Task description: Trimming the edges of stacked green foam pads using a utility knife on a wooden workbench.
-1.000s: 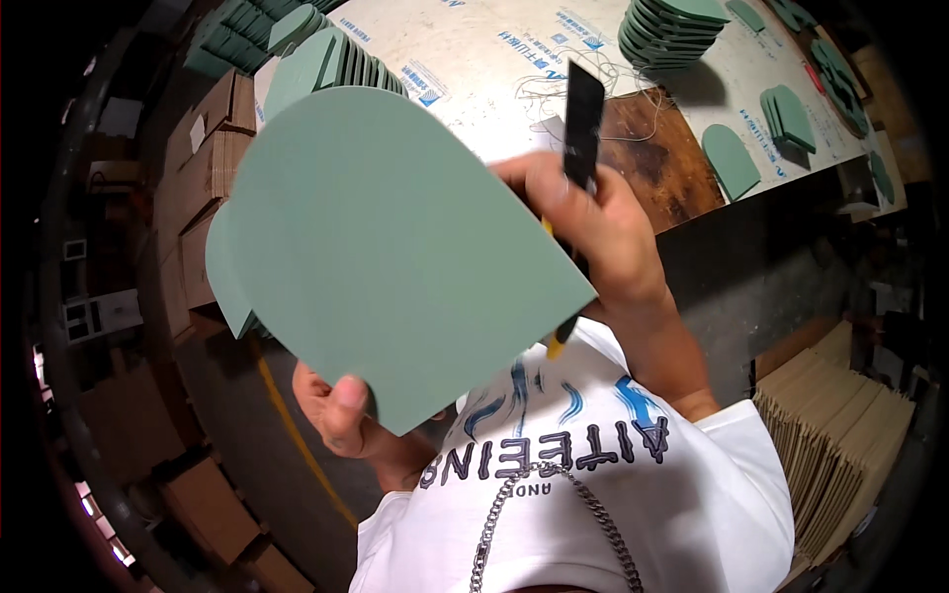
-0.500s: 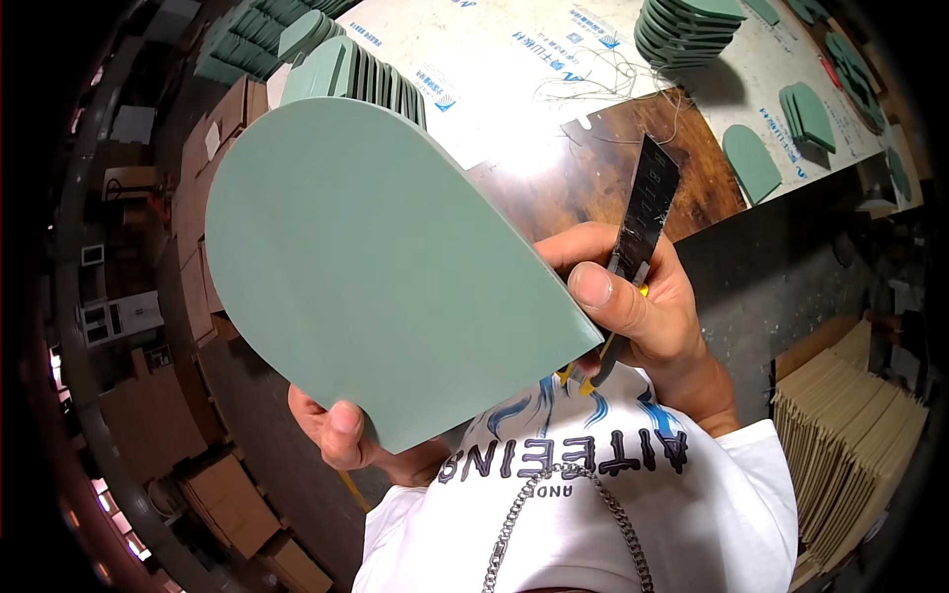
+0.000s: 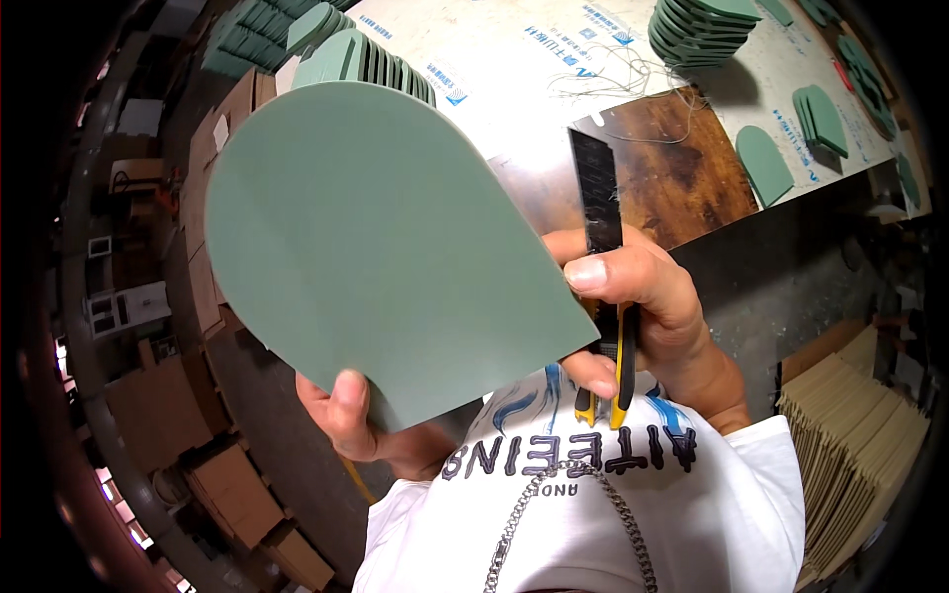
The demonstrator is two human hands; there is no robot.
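A green panel (image 3: 376,247), rounded at its far end and straight along its near edge, is held up tilted in front of me. My left hand (image 3: 346,415) grips its lower left corner, thumb on the face and the other fingers mostly hidden behind. At the right edge, my right hand (image 3: 647,296) holds a utility knife (image 3: 625,366) with a black and yellow handle, its wide dark blade (image 3: 597,188) extended and pointing away from me. The right thumb lies over the knife near the panel's edge, and that hand also seems to steady the panel.
Beyond the panel stands a table (image 3: 494,59) with a brown wood-patterned board (image 3: 692,168) and tangled string (image 3: 633,79). Stacks of green panels (image 3: 702,35) and a single rounded piece (image 3: 763,166) lie on it. Cardboard sheets (image 3: 850,435) are stacked at right, cartons (image 3: 232,494) at left.
The knife has turned in my right hand, its blade swinging left to stand more upright and its handle coming into fuller view. The panel has shifted slightly upward; both hands keep their grip.
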